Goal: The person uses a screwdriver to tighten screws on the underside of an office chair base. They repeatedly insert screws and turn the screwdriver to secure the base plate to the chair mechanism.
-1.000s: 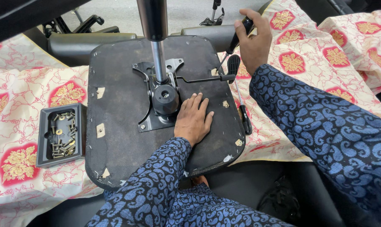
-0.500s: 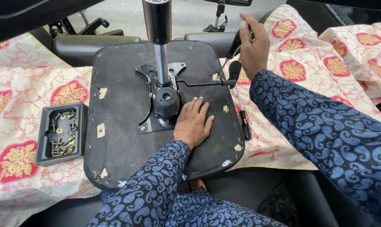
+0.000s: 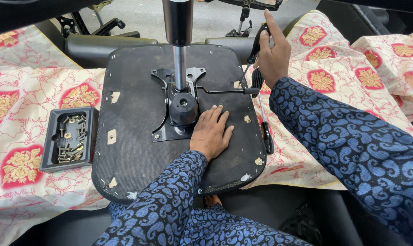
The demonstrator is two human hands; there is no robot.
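Black seat base (image 3: 138,150) lies under the flat, spread-fingered left hand (image 3: 211,134), while the right hand (image 3: 274,54) grips a screwdriver (image 3: 256,48) at its far right edge.

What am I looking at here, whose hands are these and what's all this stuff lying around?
The picture comes from a camera worn on a person's head, looking down at their own two hands. In the middle lies an upturned office chair seat, black, with a metal mechanism plate and a shiny gas cylinder standing up from it. The left hand rests flat on the seat beside that plate. The right hand is raised at the seat's far corner, gripping a black-handled tool, probably a screwdriver. To the left, a small black tray holds screws. Everything sits on a cream cloth with red and gold flowers.
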